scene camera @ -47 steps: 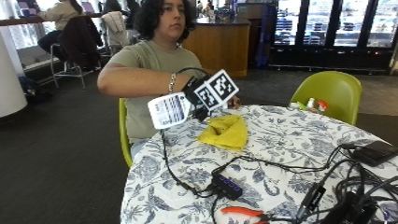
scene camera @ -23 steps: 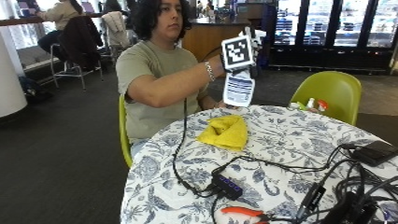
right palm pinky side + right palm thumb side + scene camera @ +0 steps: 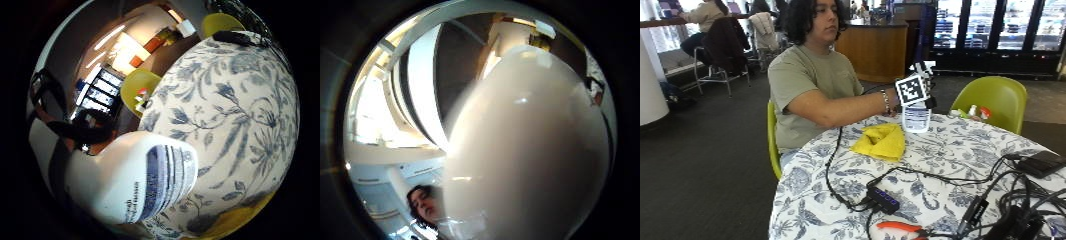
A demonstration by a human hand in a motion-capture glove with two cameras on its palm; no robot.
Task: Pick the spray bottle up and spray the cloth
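Since half a second ago the right hand (image 3: pixel 923 95) has come down with the spray bottle (image 3: pixel 915 118), from head height to just above the table (image 3: pixel 959 160). The gloved hand is curled round the bottle's upper part; the white body with its blue-printed label hangs below the grip, upright, its base close to the tablecloth, though contact cannot be judged. In the little-finger-side palm view the bottle (image 3: pixel 135 182) lies close against the palm above the blue floral cloth covering the table (image 3: pixel 235 115); in the thumb-side view the bottle's white body (image 3: pixel 530 145) fills most of the field. The yellow cloth (image 3: pixel 881 142) lies crumpled on the table just beside the bottle, on the person's side. A green chair (image 3: pixel 993 100) stands behind the table. Black cables (image 3: pixel 859 195) and orange-handled pliers (image 3: pixel 901 228) lie on the near part of the table.
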